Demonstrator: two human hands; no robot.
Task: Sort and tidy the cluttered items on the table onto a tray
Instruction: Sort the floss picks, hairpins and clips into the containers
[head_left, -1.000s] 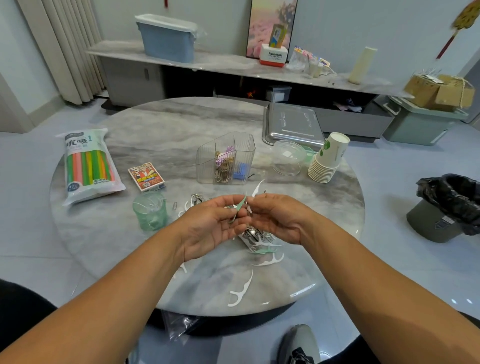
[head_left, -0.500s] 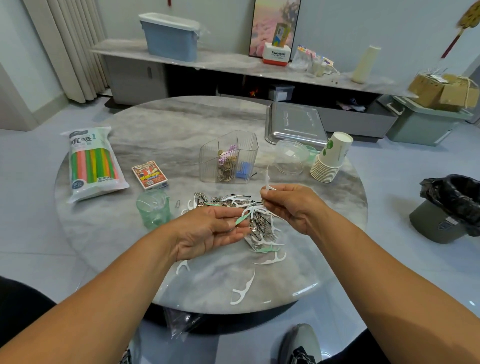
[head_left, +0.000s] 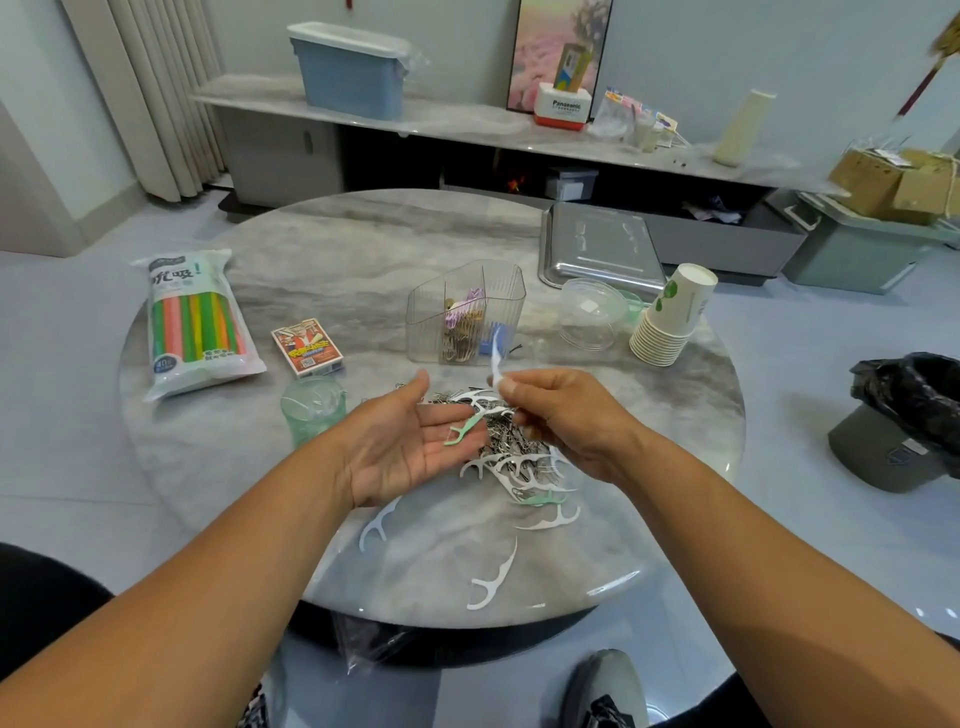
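Two hands are working over the middle of the frame, above a round table (head_left: 363, 249) whose top is looking like glossy grey marble with pale veins. I am seeing the left hand (head_left: 400, 447) lying palm up with fingers straight and spread, a mint-green floss pick (head_left: 462, 431) resting loose across its fingertips. The right hand (head_left: 561, 415) is pinching a white floss pick (head_left: 497, 358) between thumb and forefinger, its thin handle sticking up toward the clear ribbed organizer (head_left: 465, 312) behind it.

Just below and between the hands a tangled pile (head_left: 511, 452) of white forked picks and thin metal clips is lying on the marble. Stray white picks are lying nearer the lower edge of the table, one (head_left: 493, 577) curved and glossy by the rim, another (head_left: 379, 522) under the left wrist.

The metal tray (head_left: 597, 244), rectangular with rounded corners and a dull shine, is sitting at the upper right of the table, well apart from both hands. Near it I am seeing a clear plastic bowl (head_left: 589, 312) and a tilted stack of paper cups (head_left: 672, 317). At centre left a translucent green cup (head_left: 311, 410) is standing, with a small printed card box (head_left: 307, 347) and a soft plastic bag of coloured straws (head_left: 195, 322) beyond it toward the left edge.
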